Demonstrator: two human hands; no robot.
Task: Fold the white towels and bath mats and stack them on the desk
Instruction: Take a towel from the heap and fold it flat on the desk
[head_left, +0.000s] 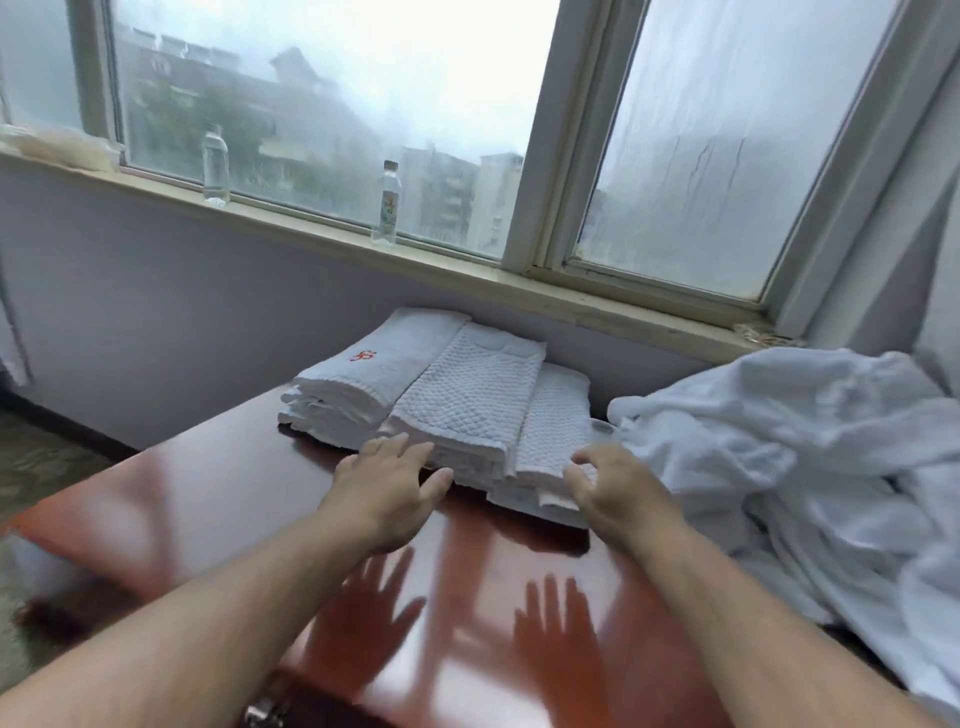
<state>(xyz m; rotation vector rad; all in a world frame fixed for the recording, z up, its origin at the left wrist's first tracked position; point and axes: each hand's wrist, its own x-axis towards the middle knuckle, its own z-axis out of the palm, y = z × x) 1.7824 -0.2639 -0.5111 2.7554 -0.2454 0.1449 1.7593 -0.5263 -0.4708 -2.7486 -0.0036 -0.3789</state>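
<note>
Little shows of the right hand's (618, 493) grip on the folded stack (467, 400).

Nothing here can be read outright. A small red mark (362, 356) is stitched on the top of the folded towel (410, 338), just beyond the left hand (387, 483) and slightly to its left. Its characters are too blurred to make out. Farther beyond that hand, on the sill (291, 228), a bottle (387, 179) carries a coloured label with print too small to read.

arms outstretched, left grip (387, 483) splayed, right grip (618, 491) curled.
</note>
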